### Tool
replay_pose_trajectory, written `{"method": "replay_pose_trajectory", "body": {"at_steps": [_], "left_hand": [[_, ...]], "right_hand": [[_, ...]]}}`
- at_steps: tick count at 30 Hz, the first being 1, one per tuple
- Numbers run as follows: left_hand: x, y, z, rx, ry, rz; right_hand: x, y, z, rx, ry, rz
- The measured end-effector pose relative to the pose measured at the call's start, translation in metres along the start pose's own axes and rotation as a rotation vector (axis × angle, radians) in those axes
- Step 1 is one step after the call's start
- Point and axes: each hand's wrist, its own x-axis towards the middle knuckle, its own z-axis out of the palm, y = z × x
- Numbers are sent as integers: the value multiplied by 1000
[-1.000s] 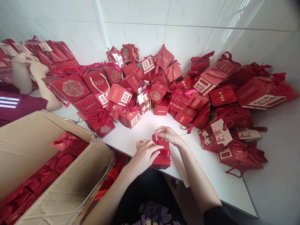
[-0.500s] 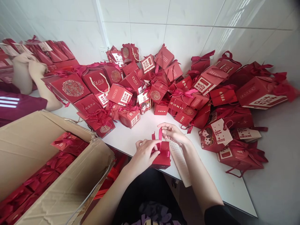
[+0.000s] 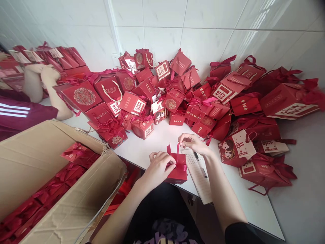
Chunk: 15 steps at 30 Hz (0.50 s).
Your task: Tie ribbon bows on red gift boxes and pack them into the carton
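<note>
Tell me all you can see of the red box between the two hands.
The red box looks like smooth card and sits on the white table near its front edge, beside a notebook. A glossy red ribbon crosses its top; one tail stands up, the other is pinched by the right hand. The left hand covers part of it, fingertips at the ribbon's base; whether they grip is unclear. Its underside is hidden.
</note>
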Motion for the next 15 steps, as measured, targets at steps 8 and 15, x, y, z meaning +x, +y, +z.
{"method": "replay_pose_trajectory", "body": {"at_steps": [8,15], "left_hand": [[0,1,1,1,-5,16],[0,-1,2,7,14,24]], "right_hand": [[3,2,1,-99,86,-71],[19,12,17,-83,198,-137]]}}
